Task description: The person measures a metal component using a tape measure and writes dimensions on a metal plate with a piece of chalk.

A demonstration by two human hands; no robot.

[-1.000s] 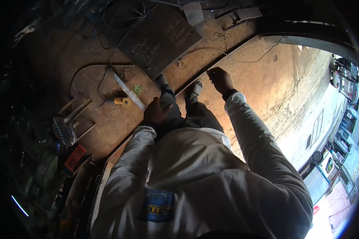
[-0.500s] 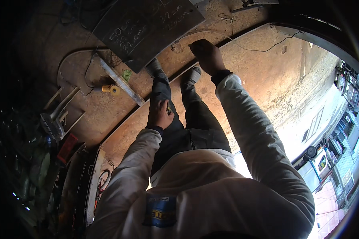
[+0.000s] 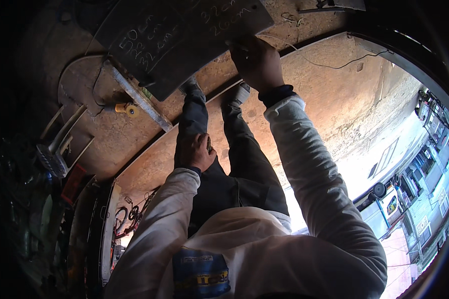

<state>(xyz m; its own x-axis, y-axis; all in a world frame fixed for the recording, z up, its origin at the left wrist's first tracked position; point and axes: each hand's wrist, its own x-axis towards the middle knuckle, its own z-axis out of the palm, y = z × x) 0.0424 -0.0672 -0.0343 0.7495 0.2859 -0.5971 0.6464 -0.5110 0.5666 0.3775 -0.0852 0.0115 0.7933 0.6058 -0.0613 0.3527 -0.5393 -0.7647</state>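
Note:
My right hand (image 3: 258,65) is closed at the lower right edge of a dark flat sheet (image 3: 184,45) that bears pale handwriting. A thin pale stick (image 3: 240,47), which looks like a piece of chalk, shows at its fingertips against the sheet. My left hand (image 3: 199,151) rests on my left thigh, fingers curled round a small dark object with a yellowish part (image 3: 209,144). Most of that object is hidden in the palm, so its kind is unclear.
Left of my legs, a yellow power tool (image 3: 127,109) lies beside a pale metal bar (image 3: 139,97) on the brown floor. A metal frame (image 3: 60,149) stands further left. A long dark rail (image 3: 144,152) crosses the floor under my legs. A thin cable (image 3: 329,66) runs at right.
My right hand has come to the sheet's edge from just below it. The sheet, floor items and legs have shifted a little in the picture. My left hand stays on the thigh.

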